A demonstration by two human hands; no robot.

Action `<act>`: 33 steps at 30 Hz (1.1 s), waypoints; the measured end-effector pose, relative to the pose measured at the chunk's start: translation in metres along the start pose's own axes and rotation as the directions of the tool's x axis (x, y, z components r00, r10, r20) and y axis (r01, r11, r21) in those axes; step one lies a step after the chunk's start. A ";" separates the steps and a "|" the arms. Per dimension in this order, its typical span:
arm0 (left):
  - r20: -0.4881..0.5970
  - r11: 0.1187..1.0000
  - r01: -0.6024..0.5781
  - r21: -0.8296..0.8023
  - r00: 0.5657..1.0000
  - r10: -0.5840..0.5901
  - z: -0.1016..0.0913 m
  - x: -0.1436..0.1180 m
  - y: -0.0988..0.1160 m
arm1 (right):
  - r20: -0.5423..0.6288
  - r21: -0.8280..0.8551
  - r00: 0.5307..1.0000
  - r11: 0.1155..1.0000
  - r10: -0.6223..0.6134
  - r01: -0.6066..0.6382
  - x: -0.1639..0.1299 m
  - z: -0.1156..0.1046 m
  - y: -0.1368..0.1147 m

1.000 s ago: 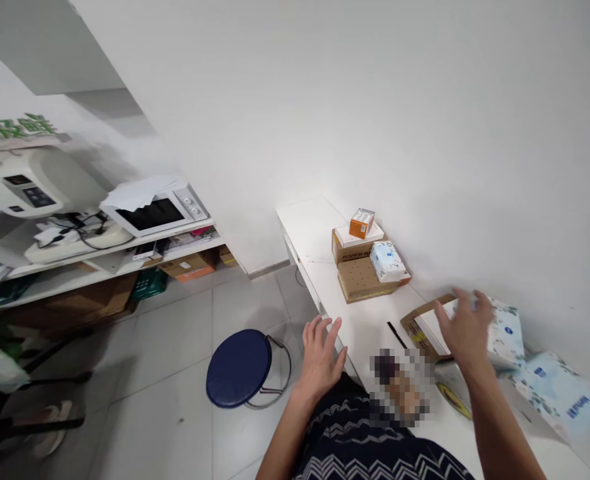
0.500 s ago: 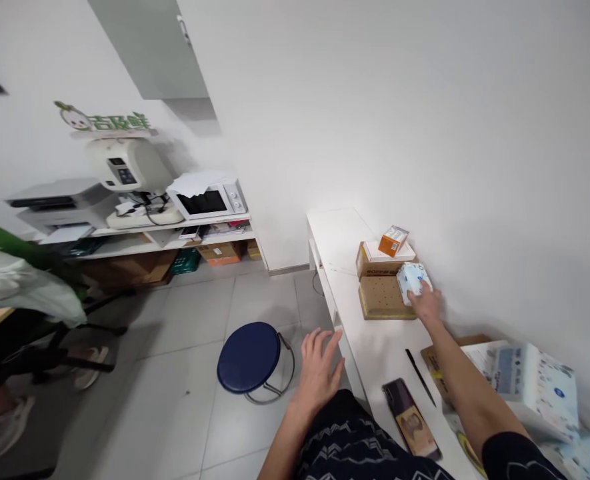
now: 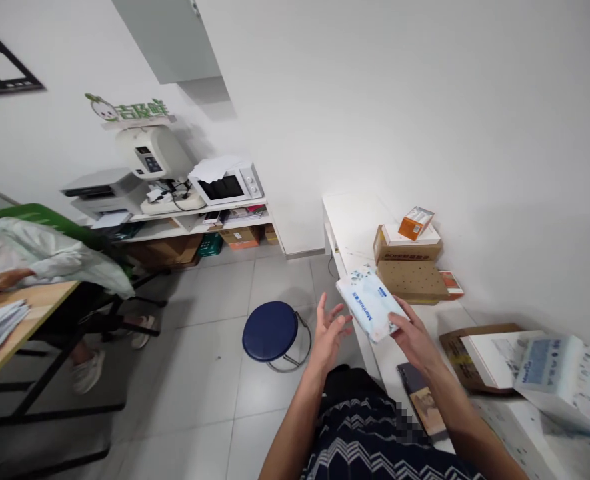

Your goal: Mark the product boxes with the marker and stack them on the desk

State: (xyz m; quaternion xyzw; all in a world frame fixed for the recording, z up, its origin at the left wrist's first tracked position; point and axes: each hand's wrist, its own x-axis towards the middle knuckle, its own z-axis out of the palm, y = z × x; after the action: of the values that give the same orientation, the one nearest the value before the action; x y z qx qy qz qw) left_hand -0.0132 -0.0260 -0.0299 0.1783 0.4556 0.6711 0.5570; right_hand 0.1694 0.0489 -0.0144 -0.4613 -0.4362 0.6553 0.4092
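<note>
Right hand (image 3: 415,337): gripped 1 tissue pack (image 3: 371,309) from below.
Left hand (image 3: 331,333): fingers spread, empty, just beside pack.

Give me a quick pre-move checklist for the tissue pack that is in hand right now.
1. Right hand grips the tissue pack: ok, fingers under its near end.
2. Left hand open beside the pack: ok, not touching.
3. Pack lifted off the white counter: ok.
4. Pack apart from the cardboard boxes: ok.
5. Phone at the counter edge under the right forearm: not ok, easily knocked.
6. Pack sealed: cannot tell.
</note>
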 end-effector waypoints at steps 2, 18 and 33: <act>0.003 0.996 -0.016 -0.084 1.000 0.016 0.004 -0.007 0.011 | 0.133 -0.005 0.991 1.000 0.020 -0.020 -0.012 0.007 0.001; 0.021 0.884 -0.412 0.220 0.908 0.418 0.009 -0.046 0.013 | 0.286 -0.242 0.945 0.942 -0.158 0.231 -0.021 0.011 0.007; 0.053 0.807 -0.486 0.336 0.865 0.499 0.000 -0.047 0.014 | 0.343 -0.208 0.909 0.925 -0.236 0.318 -0.022 -0.002 0.018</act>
State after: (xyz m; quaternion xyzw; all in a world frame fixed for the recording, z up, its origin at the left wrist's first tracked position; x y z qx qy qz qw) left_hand -0.0060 -0.0682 -0.0061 0.3703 0.5126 0.7071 0.3164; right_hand 0.1740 0.0231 -0.0261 -0.3343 -0.6388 0.5917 0.3607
